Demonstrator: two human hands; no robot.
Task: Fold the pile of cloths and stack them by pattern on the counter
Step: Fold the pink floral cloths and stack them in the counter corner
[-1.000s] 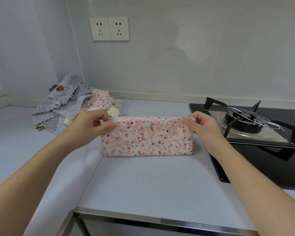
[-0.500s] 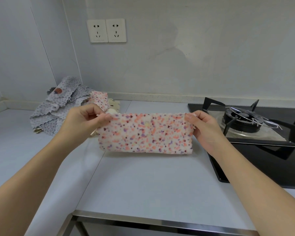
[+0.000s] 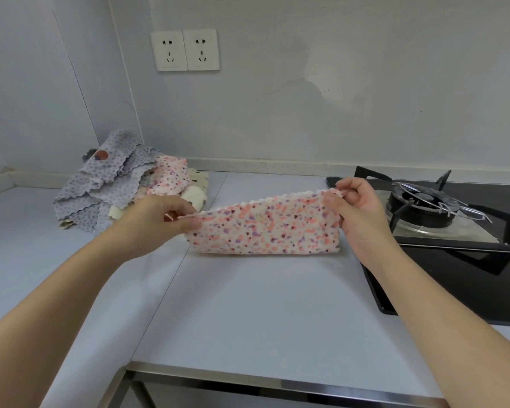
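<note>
The speckled pink cloth (image 3: pixel 265 231) has tilted, right end raised; fingers of the left hand (image 3: pixel 156 222) and right hand (image 3: pixel 359 213) pinch its top corners mid-frame (cloth pile (image 3: pixel 109 187) at left).

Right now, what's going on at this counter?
A person is partway through folding a pink speckled cloth. The left hand and right hand each pinch one top corner, with the right end held higher. The doubled cloth's bottom fold is down at the counter. The unfolded pile of grey dotted, pink and cream cloths sits at the back left. A gas stove lies to the right. No finished stack shows yet.
</note>
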